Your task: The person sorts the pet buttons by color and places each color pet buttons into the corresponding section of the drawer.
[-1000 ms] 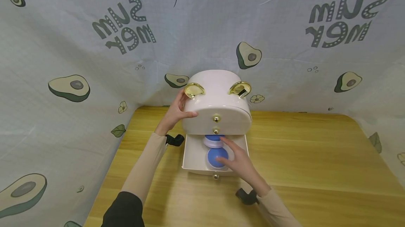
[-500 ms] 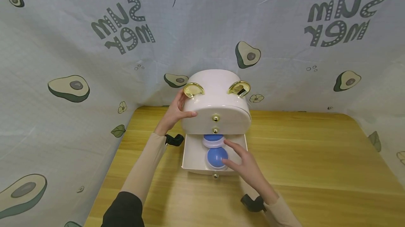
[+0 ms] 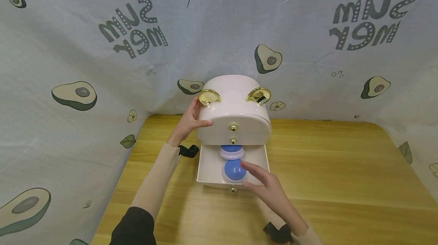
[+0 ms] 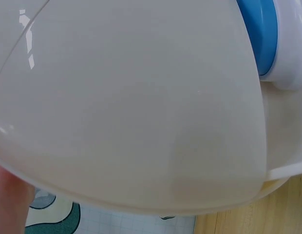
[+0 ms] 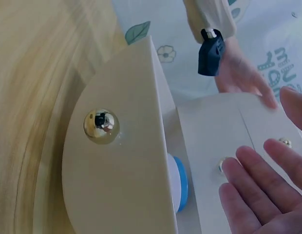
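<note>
A glossy white box with gold ears and gold knobs stands at the table's back edge. Its bottom drawer is pulled out. Inside lie two round white things with blue domed tops: the front one faces up, while the rear one is partly hidden under the box front. My left hand rests against the box's left side, thumb across the front, fingers partly hidden. Over the drawer's front right corner is my right hand, holding nothing, fingers extended and spread in the right wrist view.
The wooden table stretches to the right of the box. A pale cloth printed with avocados hangs behind and at both sides. A black wrist camera sits by the left wrist, another by the right.
My right hand has drawn back from the round things, toward me and to the right. The left hand keeps its place on the box.
</note>
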A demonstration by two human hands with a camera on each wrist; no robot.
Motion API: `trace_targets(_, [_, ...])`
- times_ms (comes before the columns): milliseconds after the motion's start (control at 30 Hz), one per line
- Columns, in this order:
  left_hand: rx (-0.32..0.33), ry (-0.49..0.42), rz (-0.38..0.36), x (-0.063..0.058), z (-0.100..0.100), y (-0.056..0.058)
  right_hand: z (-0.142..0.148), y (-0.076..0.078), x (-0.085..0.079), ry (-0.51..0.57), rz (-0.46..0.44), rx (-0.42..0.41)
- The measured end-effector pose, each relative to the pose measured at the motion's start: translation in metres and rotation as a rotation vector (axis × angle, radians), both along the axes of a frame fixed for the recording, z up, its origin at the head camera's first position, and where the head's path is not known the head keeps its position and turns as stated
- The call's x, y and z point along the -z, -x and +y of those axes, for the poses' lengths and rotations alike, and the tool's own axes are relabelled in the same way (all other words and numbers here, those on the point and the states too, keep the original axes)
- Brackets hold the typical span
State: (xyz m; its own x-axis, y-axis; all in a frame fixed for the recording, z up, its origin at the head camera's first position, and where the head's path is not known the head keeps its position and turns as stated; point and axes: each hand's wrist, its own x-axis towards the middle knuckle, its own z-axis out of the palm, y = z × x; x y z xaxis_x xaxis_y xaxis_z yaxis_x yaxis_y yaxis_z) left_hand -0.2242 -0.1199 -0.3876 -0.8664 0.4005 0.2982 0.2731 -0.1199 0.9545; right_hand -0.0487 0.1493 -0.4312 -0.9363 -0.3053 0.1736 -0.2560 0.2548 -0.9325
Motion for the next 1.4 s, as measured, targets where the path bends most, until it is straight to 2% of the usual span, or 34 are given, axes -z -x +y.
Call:
trace_targets(133, [-0.004,0.003,0.017,0.002,0.0,0.001,0.002,-0.007,0.002,0.035,0.031,-0.063])
trace_targets(433, [0.002,-0.009,0.014,0.002,0.0,0.002,0.003,-0.019,0.01,0.079,0.027,-0.224])
trace_targets(733, [0.001,-0.002,0.014,0.003,-0.001,0.002,0.004,-0.025,0.033,0.14,-0.092,-0.372])
trace_targets(1067, [-0.001,-0.002,-0.003,0.0,0.0,0.0,0.002,-0.023,0.064,0.113,-0.18,-0.389])
trace_targets(1400, [-0.003,0.001,-0.003,-0.002,0.0,-0.002,-0.002,-0.019,0.075,0.12,-0.164,-0.347])
